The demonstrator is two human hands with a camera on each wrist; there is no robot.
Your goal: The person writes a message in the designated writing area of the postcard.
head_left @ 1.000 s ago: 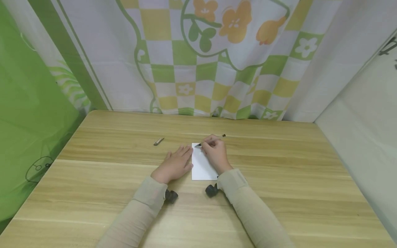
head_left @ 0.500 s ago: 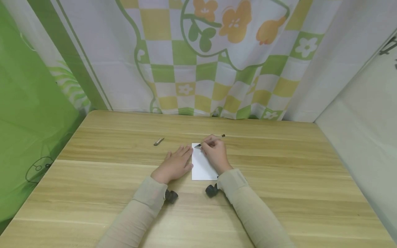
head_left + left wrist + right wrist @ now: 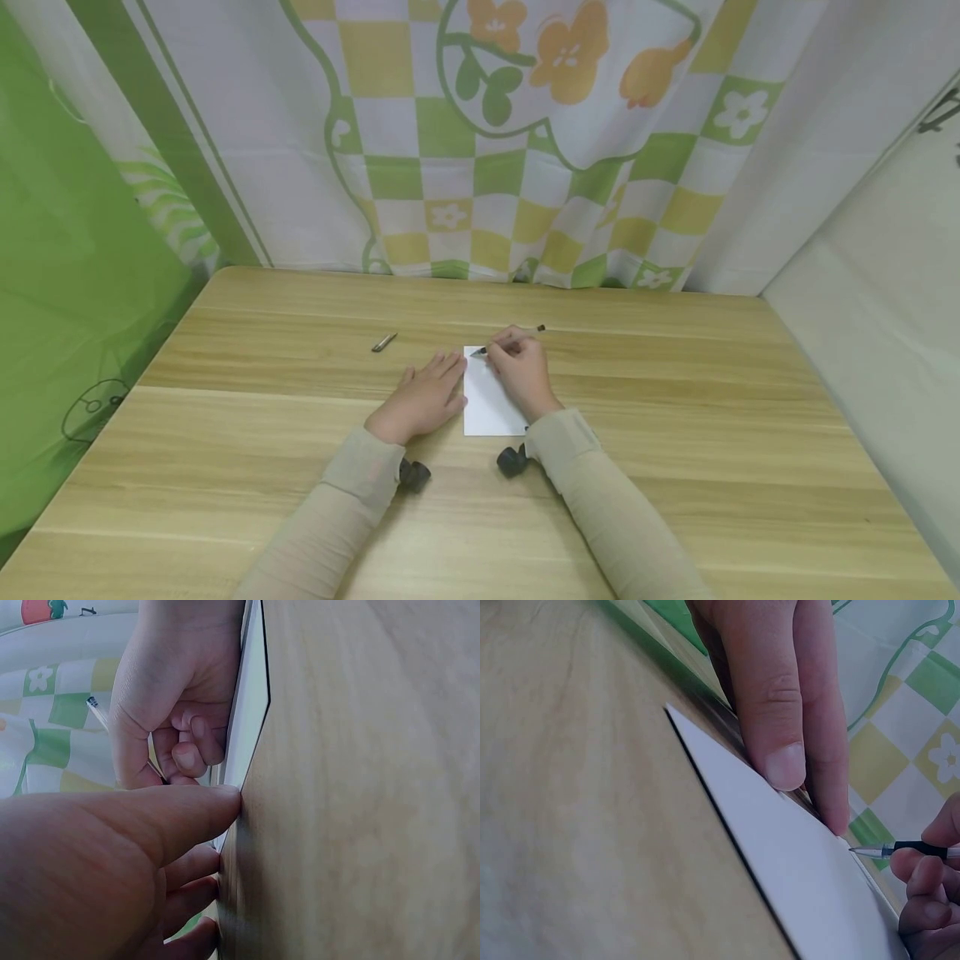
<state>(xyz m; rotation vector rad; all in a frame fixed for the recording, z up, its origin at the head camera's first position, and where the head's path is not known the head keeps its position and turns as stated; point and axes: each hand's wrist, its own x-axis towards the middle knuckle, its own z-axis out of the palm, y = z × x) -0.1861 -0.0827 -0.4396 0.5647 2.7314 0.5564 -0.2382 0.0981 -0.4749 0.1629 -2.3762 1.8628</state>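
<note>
A white sheet of paper lies on the wooden table in front of me. My right hand rests over its right side and pinches a pen with a clear barrel and a black grip. In the right wrist view the pen's tip is right at the paper's surface, near the far left corner. My left hand lies flat with straight fingers, thumb and fingertips on the paper's left edge. The left wrist view shows the thumb pressing at that edge.
A pen cap lies on the table beyond and left of my left hand. Small black wrist cameras sit under both sleeves. A patterned curtain hangs at the table's far edge, and a pale wall stands to the right.
The right hand with the pen has barely shifted, its tip staying near the far left of the paper. The left hand has not moved.
</note>
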